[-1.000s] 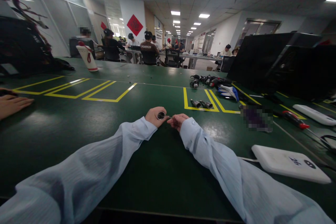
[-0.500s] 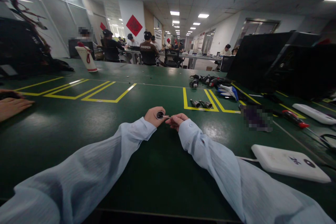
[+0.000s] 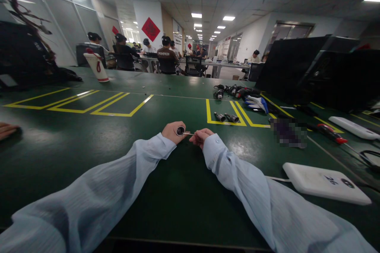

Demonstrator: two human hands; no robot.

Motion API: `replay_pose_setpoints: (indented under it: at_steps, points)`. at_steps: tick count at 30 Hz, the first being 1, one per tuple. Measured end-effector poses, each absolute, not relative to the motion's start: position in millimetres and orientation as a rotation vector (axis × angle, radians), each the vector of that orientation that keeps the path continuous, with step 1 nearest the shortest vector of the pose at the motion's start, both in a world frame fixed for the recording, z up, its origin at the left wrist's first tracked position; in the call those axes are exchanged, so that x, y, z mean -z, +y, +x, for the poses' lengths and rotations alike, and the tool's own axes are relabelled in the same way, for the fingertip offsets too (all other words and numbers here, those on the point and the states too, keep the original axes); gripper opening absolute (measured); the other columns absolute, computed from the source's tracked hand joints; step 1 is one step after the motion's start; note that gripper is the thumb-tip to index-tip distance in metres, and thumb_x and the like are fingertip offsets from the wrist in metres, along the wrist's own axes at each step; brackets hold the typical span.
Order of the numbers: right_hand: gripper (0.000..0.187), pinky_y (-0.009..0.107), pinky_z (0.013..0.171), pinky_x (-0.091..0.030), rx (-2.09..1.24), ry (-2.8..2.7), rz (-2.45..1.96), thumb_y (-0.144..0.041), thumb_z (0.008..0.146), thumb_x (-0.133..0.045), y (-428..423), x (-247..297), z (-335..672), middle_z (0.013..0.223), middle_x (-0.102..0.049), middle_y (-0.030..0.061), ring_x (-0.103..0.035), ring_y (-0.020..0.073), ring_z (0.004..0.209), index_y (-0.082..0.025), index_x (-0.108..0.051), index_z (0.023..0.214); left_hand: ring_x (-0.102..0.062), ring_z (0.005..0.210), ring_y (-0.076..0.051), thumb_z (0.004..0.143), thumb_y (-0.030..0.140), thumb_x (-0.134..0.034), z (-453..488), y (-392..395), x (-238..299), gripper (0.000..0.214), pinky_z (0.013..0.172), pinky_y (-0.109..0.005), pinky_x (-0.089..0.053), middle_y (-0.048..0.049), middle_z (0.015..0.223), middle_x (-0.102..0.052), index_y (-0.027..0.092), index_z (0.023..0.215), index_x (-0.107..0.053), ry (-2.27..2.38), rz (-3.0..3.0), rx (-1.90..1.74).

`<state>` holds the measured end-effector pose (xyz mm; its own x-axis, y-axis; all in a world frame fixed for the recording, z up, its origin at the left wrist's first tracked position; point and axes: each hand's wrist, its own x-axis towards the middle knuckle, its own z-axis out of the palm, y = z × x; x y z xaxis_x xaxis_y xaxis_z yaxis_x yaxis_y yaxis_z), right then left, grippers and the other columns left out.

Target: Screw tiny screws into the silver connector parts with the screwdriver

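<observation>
My left hand (image 3: 172, 131) is closed around a small round metal connector (image 3: 180, 131), whose open end faces me. My right hand (image 3: 200, 137) pinches a thin metal pin (image 3: 188, 133) whose tip reaches the connector's opening. Both hands rest on the dark green table (image 3: 166, 189), wrists close together. Pale blue sleeves cover both arms.
Two metal connectors (image 3: 226, 117) lie in a yellow-taped box, with more connectors (image 3: 230, 90) and gloves (image 3: 257, 103) behind. A white power bank (image 3: 325, 183), a red-handled screwdriver (image 3: 328, 133) and black monitors (image 3: 314, 71) are at right. Another person's hand (image 3: 7, 130) rests at the left edge. People sit at far tables.
My hands stay almost still on the connector and pin. The other person's hand at the left edge has drawn back, mostly out of view.
</observation>
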<state>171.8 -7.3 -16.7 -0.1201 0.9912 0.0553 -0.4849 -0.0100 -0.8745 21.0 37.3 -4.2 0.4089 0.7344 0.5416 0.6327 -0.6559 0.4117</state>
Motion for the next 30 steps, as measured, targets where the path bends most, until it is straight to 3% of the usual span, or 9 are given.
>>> replay_pose_setpoints:
  at_steps: [5,13,16,19,24,30]
  points:
    - [0.025,0.021,0.043,-0.039,-1.440,-0.886,-0.774,-0.035,0.060,-0.066,-7,16,179,0.037,-0.056,-0.0045,-0.051,0.0089,0.037,-0.018,-0.048,0.053,-0.045,0.053,-0.011,0.066,0.040,-0.055,18,35,2,0.026,0.050,-0.022,-0.035,0.0015,0.058,-0.049,0.016,0.062,-0.047,1.240,2.662,-0.814]
    - [0.030,0.022,0.040,-0.041,-1.205,-0.732,-0.939,-0.036,0.066,-0.055,0,18,191,0.024,-0.037,-0.0105,-0.034,0.0057,0.026,-0.021,-0.037,0.047,-0.050,0.069,-0.018,0.075,0.045,-0.044,12,20,-5,0.034,0.063,-0.031,-0.038,-0.0060,0.077,-0.054,0.014,0.086,-0.052,1.189,2.904,-0.461]
    - [0.017,0.020,0.041,-0.040,-1.175,-0.737,-1.007,-0.030,0.064,-0.057,-1,20,189,0.033,-0.050,-0.0077,-0.046,0.0074,0.032,-0.019,-0.047,0.057,-0.049,0.072,-0.020,0.077,0.046,-0.040,12,12,-7,0.036,0.065,-0.034,-0.036,-0.0071,0.080,-0.052,0.014,0.089,-0.052,1.193,3.038,-0.353]
    - [0.012,0.022,0.052,-0.044,-1.114,-0.873,-1.005,-0.028,0.065,-0.058,-6,24,180,0.056,-0.064,-0.0017,-0.058,0.0101,0.052,-0.018,-0.055,0.072,-0.047,0.074,-0.022,0.077,0.043,-0.040,15,5,-10,0.035,0.067,-0.035,-0.034,-0.0082,0.082,-0.051,0.014,0.093,-0.052,1.183,3.187,-0.297]
    - [0.016,0.030,0.072,-0.046,-1.016,-1.124,-0.931,-0.032,0.075,-0.049,-14,34,168,0.073,-0.066,0.0041,-0.062,0.0149,0.068,-0.019,-0.053,0.081,-0.044,0.073,-0.022,0.076,0.037,-0.041,18,-2,-18,0.032,0.068,-0.037,-0.031,-0.0098,0.082,-0.050,0.013,0.094,-0.054,1.065,3.418,-0.256]
    - [0.014,0.028,0.069,-0.046,-0.774,-1.475,-1.106,-0.029,0.076,-0.043,-13,35,176,0.081,-0.065,0.0033,-0.059,0.0147,0.072,-0.019,-0.052,0.078,-0.043,0.078,-0.023,0.066,0.022,-0.047,17,-6,-22,0.032,0.072,-0.037,-0.031,-0.0110,0.086,-0.051,0.011,0.096,-0.054,0.940,3.482,-0.294]
